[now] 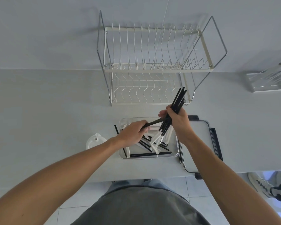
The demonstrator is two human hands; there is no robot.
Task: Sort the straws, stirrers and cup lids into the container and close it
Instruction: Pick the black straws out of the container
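One camera sits up on the person's head. It looks forward and down, close over the table (55,111), with the wall at the top.

We find no legible text, label, brand, number or sign on any item in view.
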